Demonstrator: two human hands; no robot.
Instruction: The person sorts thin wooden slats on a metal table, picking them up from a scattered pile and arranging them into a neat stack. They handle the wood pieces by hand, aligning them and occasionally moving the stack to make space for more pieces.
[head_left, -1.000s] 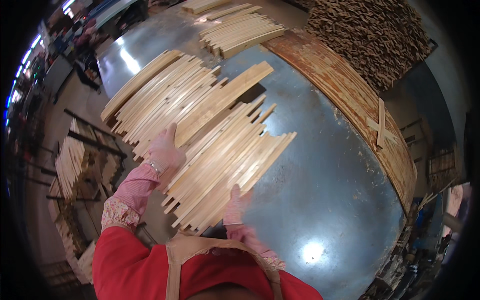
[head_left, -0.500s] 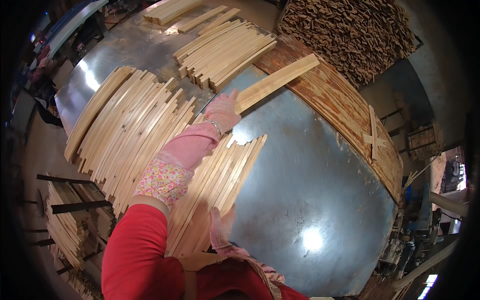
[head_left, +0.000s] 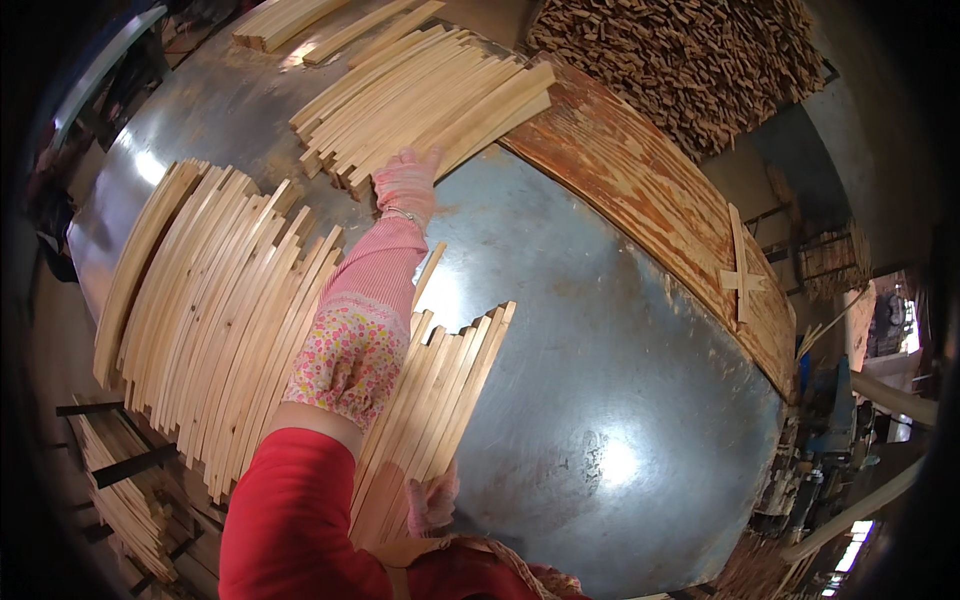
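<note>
My left hand, in a pink glove, reaches to the near end of a wide pale wooden slat with its fingers around that end. The slat lies along the right side of the far group of slats on the metal table. Low in the picture, my right hand, in a pink glove too, is beside the lower end of the near group of slats. Its fingers are apart and I see nothing in them. My left forearm hides part of the near slats.
A larger group of slats covers the table's left side. Along the right edge lies a worn wooden board with two crossed wood pieces on it. Beyond stands a big pile of wood offcuts. Racked slats are at lower left.
My left hand has moved forward and left, bringing the wide slat from above the bare metal to the far group's right side. My right hand has dropped slightly. The view has shifted.
</note>
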